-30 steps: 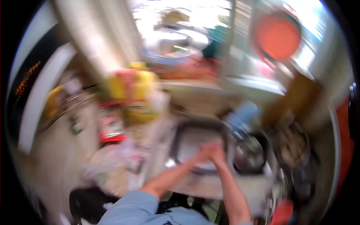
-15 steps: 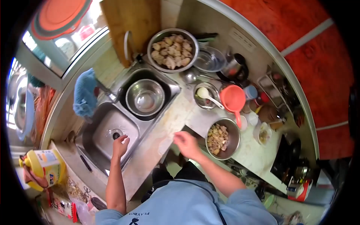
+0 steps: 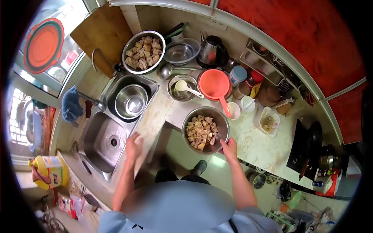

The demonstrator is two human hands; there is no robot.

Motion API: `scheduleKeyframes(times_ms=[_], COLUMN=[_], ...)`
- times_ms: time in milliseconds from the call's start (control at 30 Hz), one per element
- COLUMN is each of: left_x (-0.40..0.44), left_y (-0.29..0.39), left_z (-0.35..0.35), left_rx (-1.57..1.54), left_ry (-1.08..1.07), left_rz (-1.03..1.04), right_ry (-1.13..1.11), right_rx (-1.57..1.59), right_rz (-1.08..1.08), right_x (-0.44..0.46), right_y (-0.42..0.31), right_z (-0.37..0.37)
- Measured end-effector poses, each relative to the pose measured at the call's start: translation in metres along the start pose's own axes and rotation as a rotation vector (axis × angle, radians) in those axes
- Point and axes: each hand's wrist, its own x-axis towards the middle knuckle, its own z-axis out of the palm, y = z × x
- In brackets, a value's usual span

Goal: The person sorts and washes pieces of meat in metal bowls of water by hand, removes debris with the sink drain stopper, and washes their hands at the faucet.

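My right hand [image 3: 229, 149] grips the near right rim of a steel bowl [image 3: 188, 144] at the counter's edge, thumb over the rim. The bowl holds chopped meat pieces [image 3: 202, 131]. My left hand [image 3: 134, 146] is over the counter strip beside the sink, slightly blurred, its fingers loosely apart and nothing in them. Near it lies the bare sink basin [image 3: 101, 141]; a second basin holds an empty steel bowl [image 3: 131, 101]. Behind the meat bowl are a small steel bowl [image 3: 171, 93] with a white ladle [image 3: 182, 85] and a red strainer or scoop [image 3: 213, 84].
A larger steel bowl of meat chunks [image 3: 143, 54] stands at the back, by a wooden cutting board [image 3: 101, 37]. An electric kettle [image 3: 212, 50], jars and cups line the wall. A black cooktop [image 3: 299, 149] is at right, a yellow jug [image 3: 49, 173] at left.
My right hand has moved right from the counter's edge onto the meat bowl's rim. My left hand has left the sink for the counter strip. The view has turned and shifted.
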Motion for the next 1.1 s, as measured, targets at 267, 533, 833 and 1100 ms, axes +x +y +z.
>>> scheduleKeyframes(times_ms=[267, 533, 833, 1100], left_x=[-0.057, -0.101, -0.055, 0.045], left_y=[0.149, -0.018, 0.033, 0.064], left_z=[0.049, 0.122, 0.023, -0.081], left_rx=[-0.109, 0.132, -0.226, 0.002], left_ry=[-0.098, -0.36, -0.326, 0.242], left_rz=[0.272, -0.469, -0.232, 0.303], right_ry=[-0.112, -0.136, -0.329, -0.614], right_rx=[0.071, 0.08, -0.182, -0.31], right_rz=[-0.355, -0.276, -0.494, -0.729], right_x=[-0.006, -0.029, -0.039, -0.084], right_y=[-0.03, -0.068, -0.146, -0.219], right_z=[0.017, 0.017, 0.124, 0.27])
